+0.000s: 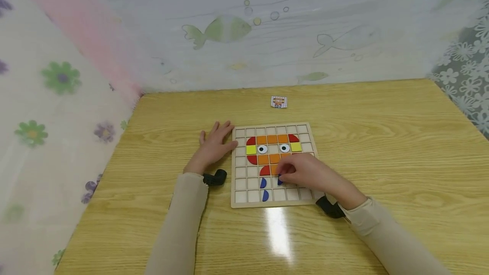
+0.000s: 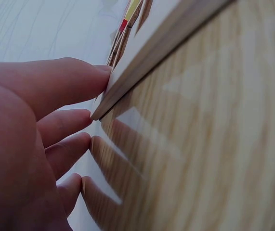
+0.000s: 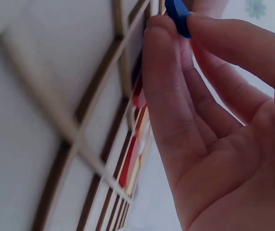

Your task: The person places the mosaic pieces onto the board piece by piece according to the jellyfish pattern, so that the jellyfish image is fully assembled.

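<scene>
A wooden grid board [image 1: 238, 205] lies on the table, its squares partly filled with red, orange and yellow tiles and two eye discs [image 1: 262, 149]. Two blue half-circle tiles [image 1: 263, 183] sit one below the other in its lower squares. Between thumb and index finger, my right hand [image 1: 303, 169] pinches a blue tile [image 3: 177, 18] over the lower middle squares, covering part of the board. My left hand [image 1: 214, 147] rests at the board's left edge with fingers spread, and its thumb touches the frame [image 2: 123, 79].
Beyond the board lies a small picture card [image 1: 279, 102] showing a gridded design. The wood-grain table [image 1: 382, 139] meets a fish-patterned wall covering [image 1: 229, 63] at the back. A black wrist device [image 1: 216, 178] is on each arm.
</scene>
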Tool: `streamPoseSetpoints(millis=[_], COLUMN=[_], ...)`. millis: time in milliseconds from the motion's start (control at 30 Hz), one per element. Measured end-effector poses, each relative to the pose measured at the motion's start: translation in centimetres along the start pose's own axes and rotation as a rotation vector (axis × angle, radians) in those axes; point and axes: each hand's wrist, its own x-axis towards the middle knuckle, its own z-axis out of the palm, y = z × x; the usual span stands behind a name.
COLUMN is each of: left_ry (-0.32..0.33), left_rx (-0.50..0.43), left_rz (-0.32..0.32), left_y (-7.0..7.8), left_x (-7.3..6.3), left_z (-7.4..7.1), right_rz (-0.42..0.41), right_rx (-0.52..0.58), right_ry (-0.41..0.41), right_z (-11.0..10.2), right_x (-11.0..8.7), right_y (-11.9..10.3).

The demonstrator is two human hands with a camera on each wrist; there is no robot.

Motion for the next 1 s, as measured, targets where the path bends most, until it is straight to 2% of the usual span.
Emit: streamPoseSetpoints(millis=[333,633,1000], left_ry=[0.000,0.012,0.010], left_rx=[-0.030,-0.012,-0.010], left_rz=[0.008,0.004,0.006], left_y=[-0.20,-0.08,-0.07], left_x=[-0.21,-0.01,0.04], left_z=[0.20,0.27,0.15], right_rz=[-0.012,-0.003,-0.042], right_rx=[-0.083,-0.083,-0.123], right_ry=[-0.001,0.014,0.031], right_z=[0.55,0.79,0.88], right_x=[-0.02,-0.10,-0.07], right_y=[-0.48,-0.63,-0.68])
